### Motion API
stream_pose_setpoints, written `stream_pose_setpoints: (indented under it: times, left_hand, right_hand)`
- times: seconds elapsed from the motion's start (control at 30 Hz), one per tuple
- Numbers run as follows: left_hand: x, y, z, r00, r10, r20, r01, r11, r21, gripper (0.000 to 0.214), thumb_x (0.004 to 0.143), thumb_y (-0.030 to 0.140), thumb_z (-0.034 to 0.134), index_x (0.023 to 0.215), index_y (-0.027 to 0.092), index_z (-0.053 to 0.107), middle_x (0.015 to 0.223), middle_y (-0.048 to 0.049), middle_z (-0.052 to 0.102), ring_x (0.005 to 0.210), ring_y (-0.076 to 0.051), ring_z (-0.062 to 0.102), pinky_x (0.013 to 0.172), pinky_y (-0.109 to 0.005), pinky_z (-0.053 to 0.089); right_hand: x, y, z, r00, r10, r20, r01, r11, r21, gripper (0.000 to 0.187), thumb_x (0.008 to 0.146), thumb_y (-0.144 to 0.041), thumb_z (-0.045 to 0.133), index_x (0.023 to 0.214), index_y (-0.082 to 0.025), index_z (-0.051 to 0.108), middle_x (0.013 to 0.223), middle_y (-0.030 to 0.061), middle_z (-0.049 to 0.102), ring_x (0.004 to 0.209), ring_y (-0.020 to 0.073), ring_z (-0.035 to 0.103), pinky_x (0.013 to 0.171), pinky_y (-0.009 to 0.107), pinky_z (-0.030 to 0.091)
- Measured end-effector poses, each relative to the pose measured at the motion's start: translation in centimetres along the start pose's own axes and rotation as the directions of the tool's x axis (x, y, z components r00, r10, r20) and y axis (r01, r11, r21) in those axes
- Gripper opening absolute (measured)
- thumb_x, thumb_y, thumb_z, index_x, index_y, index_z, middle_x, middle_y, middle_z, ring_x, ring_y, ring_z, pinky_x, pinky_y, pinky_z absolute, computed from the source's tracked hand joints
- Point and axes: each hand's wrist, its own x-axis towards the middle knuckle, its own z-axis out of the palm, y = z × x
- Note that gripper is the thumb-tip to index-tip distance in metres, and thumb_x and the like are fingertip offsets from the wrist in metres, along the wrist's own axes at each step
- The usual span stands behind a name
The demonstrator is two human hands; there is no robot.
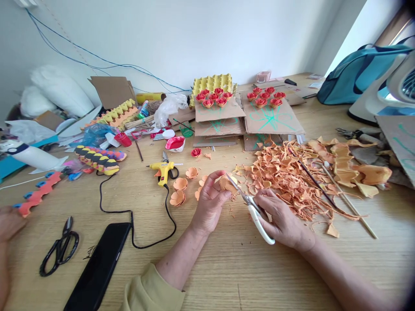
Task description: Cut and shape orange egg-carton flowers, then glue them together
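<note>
My left hand [212, 196] pinches an orange egg-carton cup [227, 185] between thumb and fingers, above the middle of the table. White-handled scissors [259, 220] are in my right hand [280, 216], its fingers through the loops. Their blades meet the edge of the cup; whether they are parted is hard to tell. Just left of my left hand lie several cut orange petal cups [180, 184], some stacked. To the right of the blades spreads a heap of orange carton scraps [285, 181].
A yellow glue gun [163, 171] with a black cord, black scissors [60, 248] and a phone [100, 263] lie left. Red paper flowers [214, 97] stand on cardboard [220, 113] at the back. Another person's hand [11, 222] is at the far left. Sticks [350, 201] cross the scraps.
</note>
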Motion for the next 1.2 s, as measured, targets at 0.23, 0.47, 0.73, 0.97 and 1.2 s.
stream_pose_setpoints:
  times: [0.23, 0.47, 0.73, 0.97, 1.2]
  left_hand:
    - [0.0, -0.3, -0.1, 0.999, -0.051, -0.015, 0.051, 0.998, 0.021, 0.048, 0.072, 0.019, 0.081, 0.115, 0.025, 0.062, 0.094, 0.0019, 0.067, 0.079, -0.009, 0.059, 0.077, -0.022, 0.048]
    - [-0.3, -1.2, 0.2, 0.997, -0.058, 0.055, 0.051, 0.992, 0.118, 0.045, 0.075, 0.018, 0.079, 0.116, 0.024, 0.060, 0.097, 0.0001, 0.066, 0.087, -0.010, 0.060, 0.086, -0.023, 0.048]
    - [-0.7, -2.1, 0.2, 0.977, 0.016, 0.213, -0.094, 0.928, 0.361, 0.044, 0.080, 0.018, 0.076, 0.119, 0.025, 0.056, 0.106, -0.0030, 0.065, 0.100, -0.015, 0.061, 0.094, -0.030, 0.047]
    - [-0.6, -1.6, -0.3, 0.980, -0.062, 0.190, 0.021, 0.978, 0.209, 0.041, 0.088, 0.034, 0.070, 0.126, 0.025, 0.058, 0.100, -0.0035, 0.065, 0.095, -0.015, 0.060, 0.087, -0.027, 0.048]
    - [-0.6, -1.9, -0.3, 0.971, -0.187, 0.150, 0.156, 0.967, 0.200, 0.024, 0.082, 0.036, 0.076, 0.093, 0.016, 0.071, 0.085, -0.0031, 0.068, 0.080, -0.012, 0.059, 0.080, -0.025, 0.047]
  right_hand:
    - [0.2, 0.2, 0.1, 0.963, 0.261, -0.073, -0.247, 0.956, 0.158, 0.026, 0.094, -0.036, 0.054, 0.073, -0.021, 0.050, 0.068, -0.0004, 0.053, 0.066, 0.0152, 0.046, 0.066, 0.029, 0.039]
    - [0.7, 0.0, 0.2, 0.871, 0.491, 0.019, -0.358, 0.606, 0.710, 0.031, 0.082, -0.043, 0.072, 0.103, -0.024, 0.058, 0.083, -0.0009, 0.061, 0.071, 0.0145, 0.052, 0.063, 0.027, 0.042]
    - [0.7, 0.3, 0.9, 0.776, 0.629, 0.036, -0.326, 0.352, 0.877, 0.042, 0.072, -0.039, 0.082, 0.103, -0.024, 0.058, 0.080, -0.0030, 0.057, 0.071, 0.0135, 0.050, 0.065, 0.027, 0.041]
    - [0.7, 0.6, 0.5, 0.787, 0.616, 0.029, -0.242, 0.266, 0.933, 0.039, 0.072, -0.037, 0.082, 0.102, -0.026, 0.059, 0.083, -0.0029, 0.056, 0.073, 0.0139, 0.050, 0.066, 0.027, 0.041]
    - [1.0, 0.2, 0.3, 0.777, 0.626, 0.059, -0.229, 0.195, 0.954, 0.042, 0.069, -0.039, 0.083, 0.101, -0.026, 0.058, 0.088, -0.0020, 0.057, 0.079, 0.0156, 0.053, 0.070, 0.028, 0.043]
